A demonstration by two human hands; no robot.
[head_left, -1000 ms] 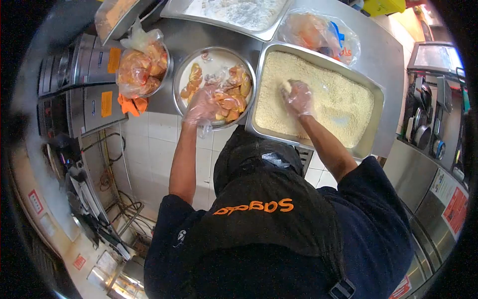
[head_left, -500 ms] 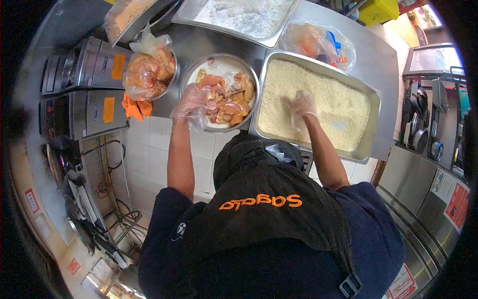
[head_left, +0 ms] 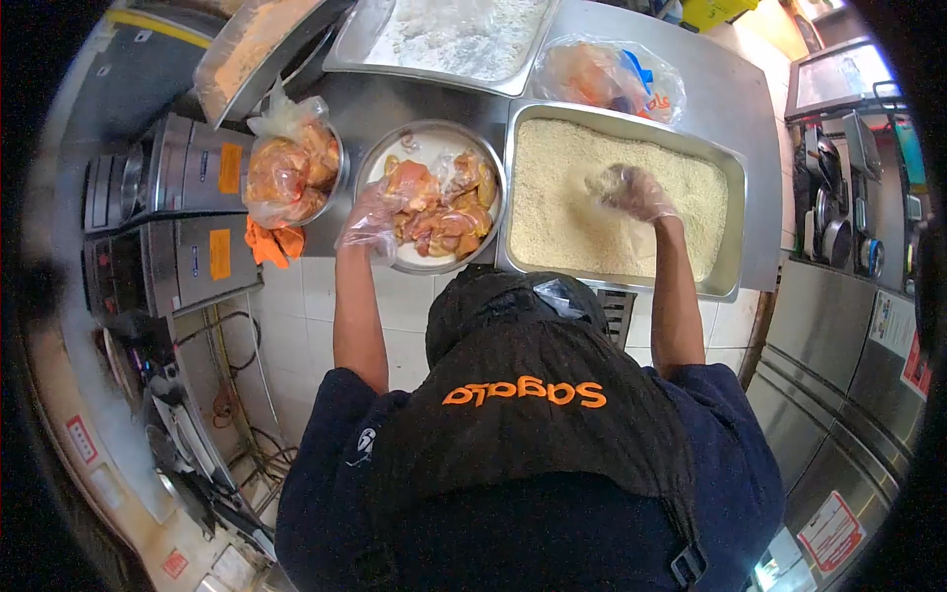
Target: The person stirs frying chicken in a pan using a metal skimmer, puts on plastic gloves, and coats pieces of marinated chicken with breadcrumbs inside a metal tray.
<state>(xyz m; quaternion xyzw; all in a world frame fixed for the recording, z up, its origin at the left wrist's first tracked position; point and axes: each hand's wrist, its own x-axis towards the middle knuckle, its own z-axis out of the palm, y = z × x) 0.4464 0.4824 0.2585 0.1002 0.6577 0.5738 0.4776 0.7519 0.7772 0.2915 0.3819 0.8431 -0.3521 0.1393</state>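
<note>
My left hand, in a clear plastic glove, reaches over the left rim of a round metal bowl. Its fingers are closed on a piece of raw chicken; more chicken pieces lie in whitish liquid in the bowl. To the right, a deep metal tray holds pale breadcrumbs. My right hand, also gloved, is above the crumbs with its fingers curled round some of them. A few loose crumbs blur beside the fingertips.
A tray of white flour stands behind the bowl. Bagged chicken sits in a bowl at the left, above an orange cloth. Behind the crumb tray lies a plastic bag. Stainless appliances flank the counter at left.
My right hand has risen from the crumbs and moved right, its fingers now curled. My left hand stays at the bowl, where the chicken piece by its fingers has shifted slightly toward me.
</note>
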